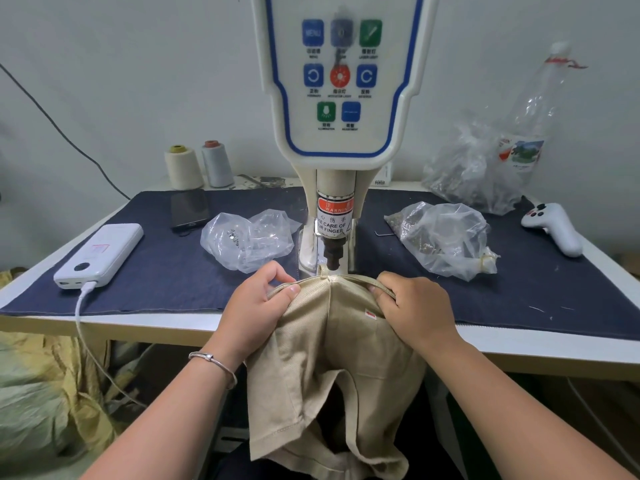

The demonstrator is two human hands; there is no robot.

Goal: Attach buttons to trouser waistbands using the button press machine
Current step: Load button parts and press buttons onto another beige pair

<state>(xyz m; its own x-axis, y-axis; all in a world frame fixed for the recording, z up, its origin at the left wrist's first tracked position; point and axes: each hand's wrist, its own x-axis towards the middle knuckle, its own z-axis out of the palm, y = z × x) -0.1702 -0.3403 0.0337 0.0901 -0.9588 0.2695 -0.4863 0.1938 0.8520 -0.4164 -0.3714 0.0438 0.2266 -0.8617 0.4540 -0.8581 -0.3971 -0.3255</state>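
- Trousers [332, 375]: the beige garment hangs off the table edge at lower centre; only the waistband [341, 279] reaches up to the press.
- Left hand [258, 306]: your fingers are curled round the waistband left of centre, thumb on top, pinching it.
- Right hand [415, 308]: your fingers grip the waistband right of centre.
- Step in hand, as judged: positioning. Keep the band taut and flat between both hands, with its centre directly under the punch [333, 252]. Keep all fingers out to the sides of the punch; the warning label [335, 216] says the same.
- Table [166, 322]: a dark cloth [173, 271] covers it. A power bank [100, 254] lies at left, a phone [189, 209] behind it.
- Two clear bags [247, 237] [446, 235] flank the press; the right one probably holds hardware.
- Far edge: two thread cones [199, 166], a bottle [535, 109] at upper right, a plain wall [121, 64] behind.
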